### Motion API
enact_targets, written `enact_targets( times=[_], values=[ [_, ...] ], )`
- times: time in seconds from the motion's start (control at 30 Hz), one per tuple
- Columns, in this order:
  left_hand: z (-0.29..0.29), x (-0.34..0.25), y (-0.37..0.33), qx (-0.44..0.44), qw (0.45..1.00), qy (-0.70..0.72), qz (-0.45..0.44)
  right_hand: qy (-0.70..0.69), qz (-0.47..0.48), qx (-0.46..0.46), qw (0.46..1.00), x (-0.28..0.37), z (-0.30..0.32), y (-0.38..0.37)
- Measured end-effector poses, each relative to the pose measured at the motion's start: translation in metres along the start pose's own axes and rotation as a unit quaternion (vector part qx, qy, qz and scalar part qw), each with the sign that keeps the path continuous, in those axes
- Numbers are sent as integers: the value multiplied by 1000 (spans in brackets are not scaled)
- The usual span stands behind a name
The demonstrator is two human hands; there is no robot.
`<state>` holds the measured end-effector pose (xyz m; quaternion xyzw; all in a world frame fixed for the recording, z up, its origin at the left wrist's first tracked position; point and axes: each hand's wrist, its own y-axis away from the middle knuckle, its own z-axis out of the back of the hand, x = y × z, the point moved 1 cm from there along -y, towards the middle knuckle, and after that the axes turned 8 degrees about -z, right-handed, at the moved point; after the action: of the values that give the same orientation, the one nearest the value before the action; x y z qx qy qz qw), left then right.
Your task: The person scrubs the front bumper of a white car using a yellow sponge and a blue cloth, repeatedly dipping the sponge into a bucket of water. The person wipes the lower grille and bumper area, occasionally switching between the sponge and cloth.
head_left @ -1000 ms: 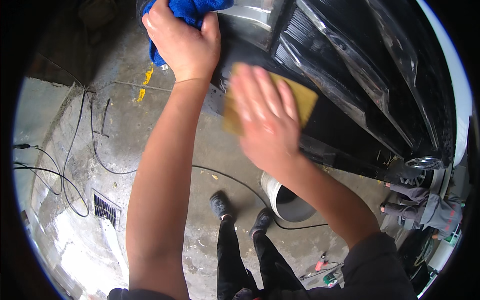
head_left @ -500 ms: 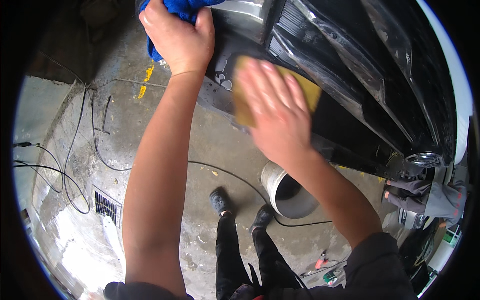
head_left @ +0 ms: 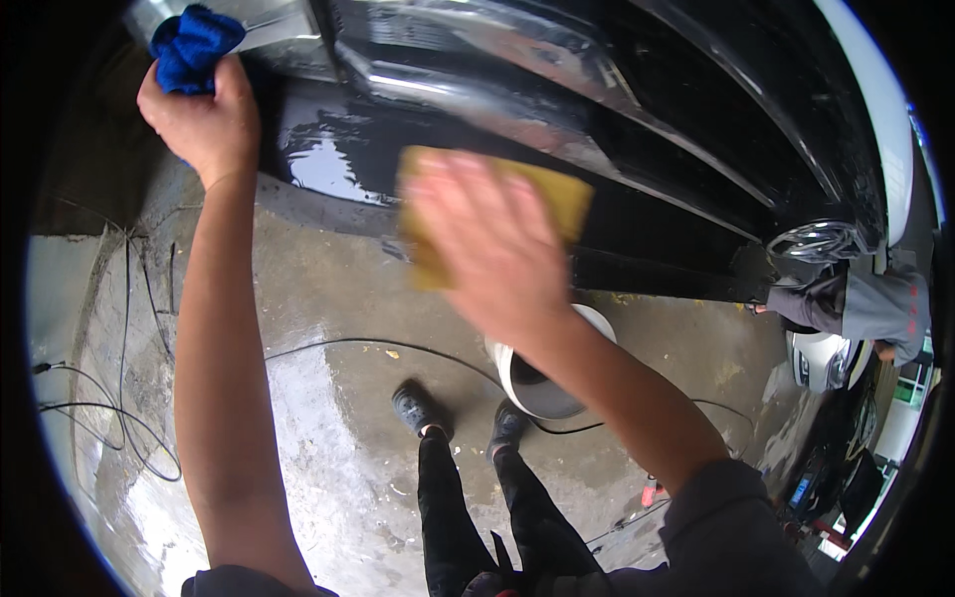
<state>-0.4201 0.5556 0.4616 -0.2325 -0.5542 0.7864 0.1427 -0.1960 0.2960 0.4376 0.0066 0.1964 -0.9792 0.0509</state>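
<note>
My left hand [head_left: 204, 119] is closed around a blue cloth [head_left: 197, 42] and holds it against the wet black car body [head_left: 557, 119] at the upper left. My right hand [head_left: 497, 249] lies flat, fingers spread, on a yellow sponge [head_left: 562, 199] pressed to the lower side panel of the car. The right hand is blurred by motion. Most of the sponge is hidden under the hand.
A white bucket [head_left: 512, 383] stands on the wet concrete floor [head_left: 318, 448] by my feet [head_left: 418, 408]. A black hose [head_left: 338, 345] and thin cables [head_left: 109, 408] run across the floor. Another person [head_left: 856, 303] crouches near the car's wheel [head_left: 821, 239] at the right.
My right hand and the sponge have slid to the right along the car panel. The left hand with the blue cloth has stayed on the car at the upper left.
</note>
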Motion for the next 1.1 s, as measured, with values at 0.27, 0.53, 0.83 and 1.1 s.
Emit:
enact_targets(
  times=[0.27, 0.53, 0.83, 1.1],
  values=[
    [-19, 21, 10, -2, 995, 90, 49, -10, -72, -33, 997, -11, 15, 5],
    [88, 49, 41, 149, 975, 124, 107, -29, -93, 65, 993, -130, 65, 109],
    [252, -212, 328, 372, 763, 344, 401, 28, -57, 16, 998, -244, 112, 213],
    [320, -400, 448, 556, 648, 356, 379, 74, 77, 66, 992, -216, 97, 170]
  ],
)
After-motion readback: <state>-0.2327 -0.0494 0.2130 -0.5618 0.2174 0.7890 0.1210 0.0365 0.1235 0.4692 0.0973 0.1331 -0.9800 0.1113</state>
